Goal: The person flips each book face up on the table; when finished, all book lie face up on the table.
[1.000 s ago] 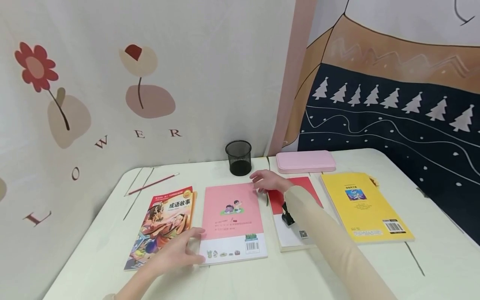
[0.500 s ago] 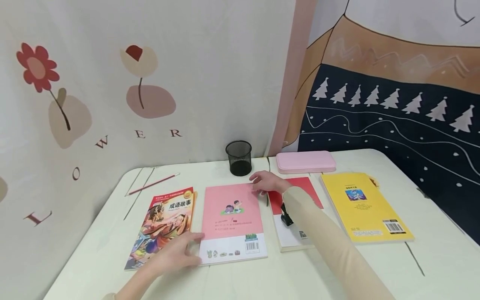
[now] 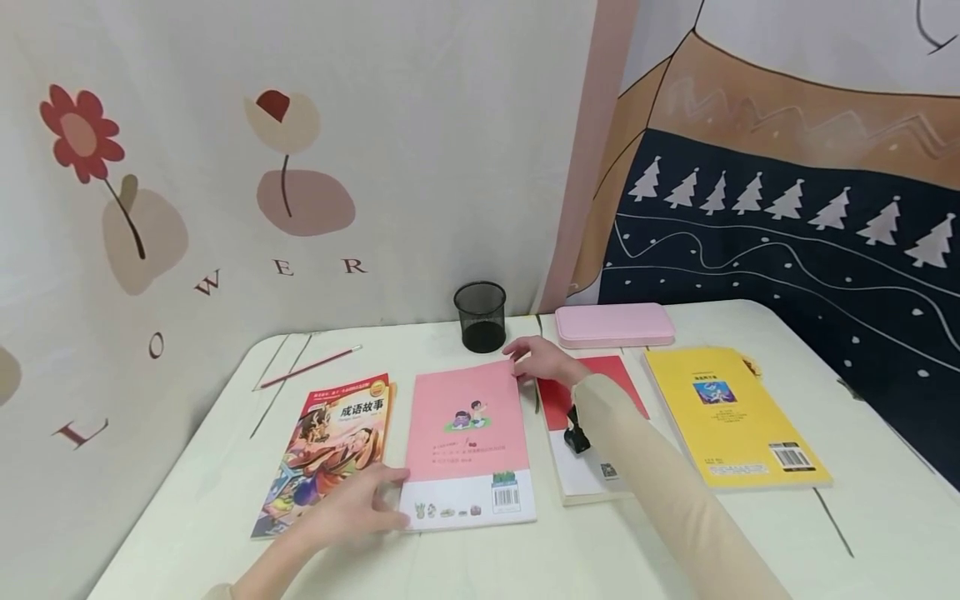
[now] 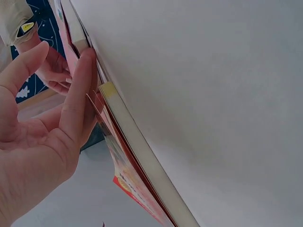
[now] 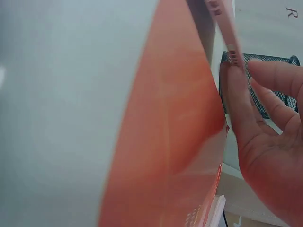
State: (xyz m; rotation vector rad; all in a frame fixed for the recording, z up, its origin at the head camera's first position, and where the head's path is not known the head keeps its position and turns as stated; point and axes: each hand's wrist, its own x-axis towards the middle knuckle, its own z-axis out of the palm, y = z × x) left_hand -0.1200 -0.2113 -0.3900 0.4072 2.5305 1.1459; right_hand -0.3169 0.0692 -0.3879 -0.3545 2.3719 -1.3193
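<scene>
A pink and white book (image 3: 465,425) lies back cover up between my two hands. My right hand (image 3: 546,360) pinches its far right corner, which is slightly raised; in the right wrist view the book's edge shows between the thumb and fingers of that hand (image 5: 270,123). At the near left edge of the pink book, my left hand (image 3: 352,504) touches with thumb and a finger spread apart. That hand overlaps the colourful storybook (image 3: 330,450) in the head view. In the left wrist view, the fingers of the left hand (image 4: 47,127) extend straight along the books' edges.
Under my right forearm lies a red and white book (image 3: 561,408), with a yellow book (image 3: 731,417) farther right. Toward the wall stand a black mesh pen holder (image 3: 482,325) and a pink pencil case (image 3: 615,325). A red pencil (image 3: 311,367) lies at the back left.
The far right corner of the pink book has risen a little with my right hand. The left hand stays by the near left edge. The head view has shifted slightly.
</scene>
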